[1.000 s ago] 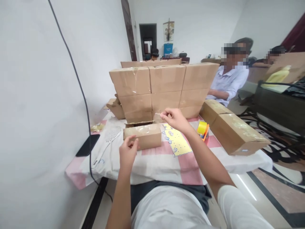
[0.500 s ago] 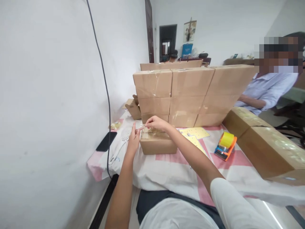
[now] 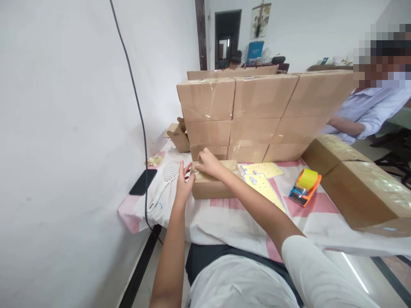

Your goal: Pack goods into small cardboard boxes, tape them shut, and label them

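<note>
At the centre of the frame, the right hand presses its fingertips flat on the near-left top corner of a small cardboard box; whether they pinch tape there is too small to tell. The left hand rests against the box's left end, fingers extended and unclenched. The box lies on a pink-and-white cloth, just in front of a wall of stacked cartons. Left of it lie a white slotted ladle and a black phone, near the cloth's edge by the white wall. To the right, yellow sheets, then an orange tape dispenser, with bare cloth between. Long cartons bound the right side.
</note>
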`<move>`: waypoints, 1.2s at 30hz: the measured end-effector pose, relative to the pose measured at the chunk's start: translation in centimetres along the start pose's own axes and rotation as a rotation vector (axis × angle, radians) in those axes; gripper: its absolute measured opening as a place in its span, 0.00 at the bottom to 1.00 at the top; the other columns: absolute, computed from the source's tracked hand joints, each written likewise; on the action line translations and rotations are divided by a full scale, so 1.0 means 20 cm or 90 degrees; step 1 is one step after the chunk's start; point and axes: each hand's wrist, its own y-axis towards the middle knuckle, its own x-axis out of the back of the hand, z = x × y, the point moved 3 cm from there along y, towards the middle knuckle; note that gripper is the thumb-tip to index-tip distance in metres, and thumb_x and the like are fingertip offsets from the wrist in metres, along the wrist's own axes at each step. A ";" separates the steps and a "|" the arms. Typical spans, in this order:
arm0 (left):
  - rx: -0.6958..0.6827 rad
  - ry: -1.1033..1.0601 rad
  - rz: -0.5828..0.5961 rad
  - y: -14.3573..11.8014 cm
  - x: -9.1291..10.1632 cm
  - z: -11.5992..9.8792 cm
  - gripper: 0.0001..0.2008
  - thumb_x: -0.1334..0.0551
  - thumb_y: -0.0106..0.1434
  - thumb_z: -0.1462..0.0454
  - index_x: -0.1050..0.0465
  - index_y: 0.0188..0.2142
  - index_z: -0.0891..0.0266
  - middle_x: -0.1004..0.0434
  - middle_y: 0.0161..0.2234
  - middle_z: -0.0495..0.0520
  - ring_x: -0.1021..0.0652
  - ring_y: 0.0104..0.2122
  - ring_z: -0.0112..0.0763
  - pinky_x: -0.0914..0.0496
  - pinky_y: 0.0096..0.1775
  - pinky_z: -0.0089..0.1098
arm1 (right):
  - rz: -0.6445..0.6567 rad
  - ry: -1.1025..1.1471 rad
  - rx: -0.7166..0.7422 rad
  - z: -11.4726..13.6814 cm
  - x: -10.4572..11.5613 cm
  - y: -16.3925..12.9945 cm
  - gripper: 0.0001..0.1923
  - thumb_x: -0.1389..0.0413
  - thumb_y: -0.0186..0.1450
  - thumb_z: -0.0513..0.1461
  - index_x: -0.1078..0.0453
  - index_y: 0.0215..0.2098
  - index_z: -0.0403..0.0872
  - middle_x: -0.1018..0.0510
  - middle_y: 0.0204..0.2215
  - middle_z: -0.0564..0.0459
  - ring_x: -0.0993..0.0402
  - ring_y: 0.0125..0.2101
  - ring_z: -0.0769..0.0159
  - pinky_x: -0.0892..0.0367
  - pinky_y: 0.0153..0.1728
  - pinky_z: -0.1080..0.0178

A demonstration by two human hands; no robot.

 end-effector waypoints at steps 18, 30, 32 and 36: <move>-0.214 0.457 0.153 0.01 0.11 -0.17 0.24 0.49 0.74 0.54 0.24 0.62 0.53 0.27 0.65 0.50 0.24 0.60 0.46 0.32 0.63 0.49 | -0.272 -0.064 -0.317 -1.00 0.50 -1.09 0.11 0.49 0.68 0.39 0.25 0.39 0.42 0.24 0.28 0.49 0.29 0.29 0.62 0.37 0.32 0.61; -0.205 0.434 0.121 -0.05 0.07 -0.17 0.26 0.53 0.76 0.53 0.26 0.62 0.58 0.29 0.66 0.57 0.29 0.67 0.43 0.37 0.68 0.49 | 0.055 -0.118 -0.128 -1.01 0.23 -0.64 0.18 0.44 0.70 0.33 0.20 0.54 0.48 0.26 0.49 0.38 0.31 0.51 0.51 0.38 0.53 0.56; -0.198 0.428 0.114 -0.05 0.07 -0.17 0.26 0.53 0.76 0.53 0.26 0.62 0.58 0.29 0.66 0.57 0.30 0.67 0.42 0.38 0.69 0.48 | 0.072 -0.101 -0.104 -0.98 0.21 -0.61 0.15 0.43 0.68 0.32 0.18 0.49 0.48 0.27 0.49 0.39 0.33 0.52 0.51 0.40 0.54 0.56; -0.199 0.406 0.107 -0.06 0.07 -0.17 0.25 0.52 0.76 0.53 0.26 0.62 0.57 0.29 0.66 0.56 0.30 0.67 0.41 0.39 0.70 0.47 | 0.053 -0.015 -0.095 -0.96 0.20 -0.59 0.09 0.43 0.63 0.28 0.21 0.33 0.43 0.27 0.46 0.39 0.34 0.50 0.52 0.41 0.54 0.56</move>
